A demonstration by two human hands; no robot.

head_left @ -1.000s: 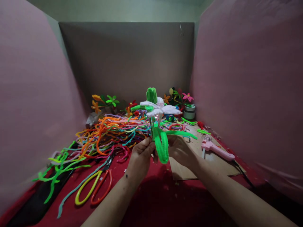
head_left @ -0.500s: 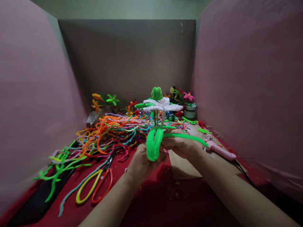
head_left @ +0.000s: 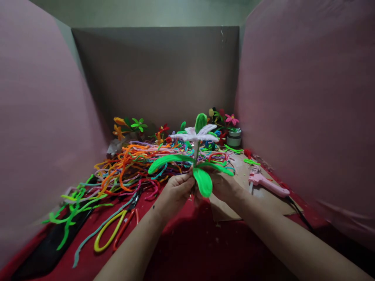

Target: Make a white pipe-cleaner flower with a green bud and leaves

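Note:
A pipe-cleaner flower [head_left: 193,134] stands upright before me, with white petals spread flat and a green bud or leaf above them. Several long green leaves [head_left: 204,182] fan out from its stem, one to the left, one to the right and one drooping toward me. My left hand [head_left: 178,189] pinches the base of the stem from the left, fingers closed. On the other side my right hand [head_left: 222,187] is closed around the same lower stem; its fingertips are partly hidden behind the drooping leaf.
A tangled heap of colourful pipe cleaners [head_left: 129,164] lies at the left. Scissors [head_left: 109,232] with yellow and red handles rest in front of it. A pink glue gun [head_left: 269,185] lies on a board [head_left: 231,208] at the right. Finished flowers and a small pot [head_left: 234,137] stand behind.
The flower has been turned about its stem in my hands. Its green leaves now point in other directions, and the long one no longer covers the glue gun's front.

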